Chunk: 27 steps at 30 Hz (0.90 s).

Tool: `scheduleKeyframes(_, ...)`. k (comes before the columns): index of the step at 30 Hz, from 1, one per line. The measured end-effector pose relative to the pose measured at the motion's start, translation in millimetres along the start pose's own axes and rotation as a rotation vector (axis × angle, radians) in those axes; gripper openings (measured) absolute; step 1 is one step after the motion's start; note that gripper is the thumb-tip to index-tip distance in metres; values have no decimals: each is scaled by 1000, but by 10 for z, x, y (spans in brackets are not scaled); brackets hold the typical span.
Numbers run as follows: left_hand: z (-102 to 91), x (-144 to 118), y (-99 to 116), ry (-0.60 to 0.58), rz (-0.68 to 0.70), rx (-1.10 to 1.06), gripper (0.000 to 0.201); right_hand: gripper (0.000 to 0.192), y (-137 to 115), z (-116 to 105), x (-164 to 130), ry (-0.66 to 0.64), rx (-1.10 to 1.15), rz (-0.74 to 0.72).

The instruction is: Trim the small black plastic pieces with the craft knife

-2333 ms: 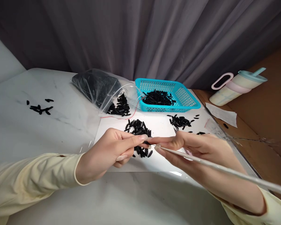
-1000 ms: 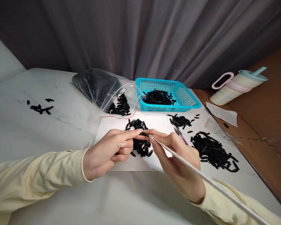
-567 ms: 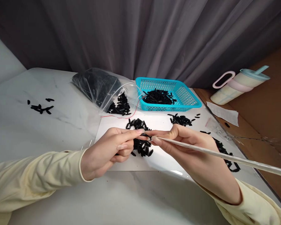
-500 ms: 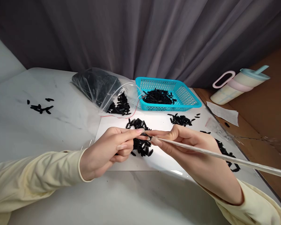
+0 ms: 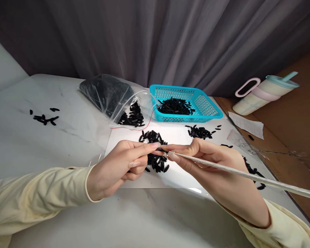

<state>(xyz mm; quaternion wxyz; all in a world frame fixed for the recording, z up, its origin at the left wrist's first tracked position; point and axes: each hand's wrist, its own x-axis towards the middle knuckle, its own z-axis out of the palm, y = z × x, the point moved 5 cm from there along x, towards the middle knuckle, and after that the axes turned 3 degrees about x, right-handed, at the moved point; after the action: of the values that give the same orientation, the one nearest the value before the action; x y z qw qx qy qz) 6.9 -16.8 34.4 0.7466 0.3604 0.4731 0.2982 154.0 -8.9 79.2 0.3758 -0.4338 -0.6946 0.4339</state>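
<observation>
My left hand (image 5: pixel 124 165) is closed in a pinch on a small dark elongated piece (image 5: pixel 161 149), its other fingers curled under. My right hand (image 5: pixel 219 168) meets it fingertip to fingertip. Between its thumb and fingers runs a long thin white rod (image 5: pixel 237 171), which reaches the right edge of the view. The rod's near tip is at the dark piece; fingers partly hide the contact. Directly below both hands lies a pile of small black elongated pieces (image 5: pixel 158 163) on a white sheet (image 5: pixel 129 182).
Behind are a clear zip bag (image 5: pixel 105 93) of black pieces and a blue basket (image 5: pixel 206 119) with more inside. Smaller groups lie at right (image 5: pixel 200 132) and far left (image 5: pixel 45 120). A tumbler (image 5: pixel 260 96) and paper slip (image 5: pixel 248 124) stand beyond the table's right side.
Both hands stay almost in place, still fingertip to fingertip. The right hand and rod have shifted very slightly to the right.
</observation>
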Motion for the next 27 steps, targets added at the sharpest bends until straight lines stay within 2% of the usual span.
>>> scheduleKeyframes(14,4,-8,3,-9,-5,-30,27,19,-38,14,-7,-24,-16,-74)
scheduleKeyframes(19,-14,3,-14,-2,-11,-36,26,16,-50,56,-65,7,-233,-140)
scheduleKeyframes(22,-26,28,-36,15,-25,-53,25,8,-53,145,-138,26,-435,-324)
scheduleKeyframes(25,-41,59,-70,40,-60,-94,24,16,-61,292,-225,10,-630,-625)
scheduleKeyframes(27,-45,79,-93,47,-88,-138,22,16,-40,374,-256,11,-736,-762)
